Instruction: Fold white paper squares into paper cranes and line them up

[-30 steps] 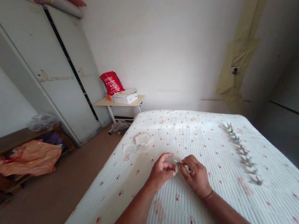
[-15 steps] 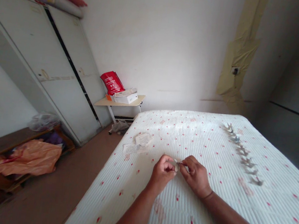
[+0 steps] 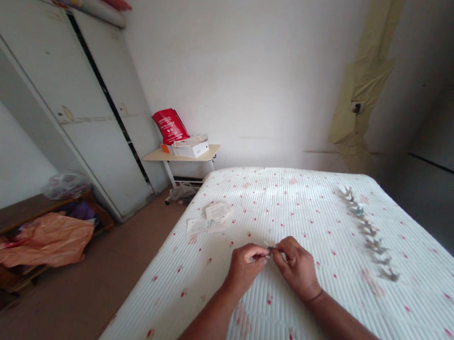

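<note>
My left hand [image 3: 244, 267] and my right hand [image 3: 295, 268] meet above a white quilted mattress [image 3: 313, 215] with red speckles. Their fingertips pinch a small silvery piece [image 3: 269, 248], too small to identify and partly hidden by my fingers. A diagonal row of similar grey-silver pieces [image 3: 367, 233] lies to the right of my hands, out of their reach without moving. Left of my hands, several paper slips [image 3: 210, 218] lie on the mattress.
Past the mattress's far edge, a small table [image 3: 181, 155] holds a red bag [image 3: 169, 126] and a white box [image 3: 186, 148]. A tall metal wardrobe [image 3: 77, 100] stands at left. An orange plastic bag [image 3: 42, 240] lies on a low shelf, and brown floor [image 3: 130, 269] runs along the mattress.
My left fingers have closed from a looser, raised position into a tighter pinch on the silvery piece. My hands have drawn slightly closer together. The row and paper slips have not moved.
</note>
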`<state>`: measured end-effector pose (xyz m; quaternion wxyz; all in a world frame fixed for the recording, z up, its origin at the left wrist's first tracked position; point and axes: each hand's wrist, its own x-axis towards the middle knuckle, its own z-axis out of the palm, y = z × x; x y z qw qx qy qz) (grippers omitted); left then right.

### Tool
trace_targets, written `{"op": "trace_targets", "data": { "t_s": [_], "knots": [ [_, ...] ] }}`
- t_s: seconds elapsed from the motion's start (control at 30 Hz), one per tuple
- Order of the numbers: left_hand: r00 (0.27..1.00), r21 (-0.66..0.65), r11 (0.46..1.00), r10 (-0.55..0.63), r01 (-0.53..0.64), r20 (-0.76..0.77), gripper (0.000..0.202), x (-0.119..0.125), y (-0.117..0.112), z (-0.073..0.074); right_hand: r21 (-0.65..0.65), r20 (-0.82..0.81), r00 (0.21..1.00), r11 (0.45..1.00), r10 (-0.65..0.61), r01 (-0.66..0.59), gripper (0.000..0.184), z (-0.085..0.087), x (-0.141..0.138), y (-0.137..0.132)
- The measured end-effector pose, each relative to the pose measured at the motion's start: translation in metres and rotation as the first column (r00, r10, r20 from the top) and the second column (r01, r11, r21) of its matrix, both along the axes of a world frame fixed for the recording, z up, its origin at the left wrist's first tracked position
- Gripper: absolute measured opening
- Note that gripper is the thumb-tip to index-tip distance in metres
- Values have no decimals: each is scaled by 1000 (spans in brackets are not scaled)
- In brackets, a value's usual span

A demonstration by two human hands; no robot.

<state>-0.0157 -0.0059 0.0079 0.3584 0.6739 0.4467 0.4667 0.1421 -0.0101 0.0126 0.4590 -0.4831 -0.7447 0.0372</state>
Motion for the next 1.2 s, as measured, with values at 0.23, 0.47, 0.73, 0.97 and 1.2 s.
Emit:
{"op": "trace_targets", "data": {
  "t_s": [0.23,0.47,0.73,0.97,1.2],
  "knots": [
    [1000,-52,998,28,-28,11,14,1,1,0,-1,-8,1000,1000,-8,8,20,1,-1,-1],
    [999,-169,985,36,-30,35,46,1,5,-3,-37,132,979,986,-155,161,21,-1,9,3],
    [996,-148,985,82,-85,-24,36,0,8,-9,-123,275,905,922,-324,367,22,-1,21,5],
    [997,-155,984,79,-81,-20,35,0,8,-11,-168,359,874,898,-327,406,19,-1,17,1],
    [986,-65,992,96,-105,-133,31,5,7,-8,-172,307,903,916,-300,363,16,-4,20,0]
  ]
}}
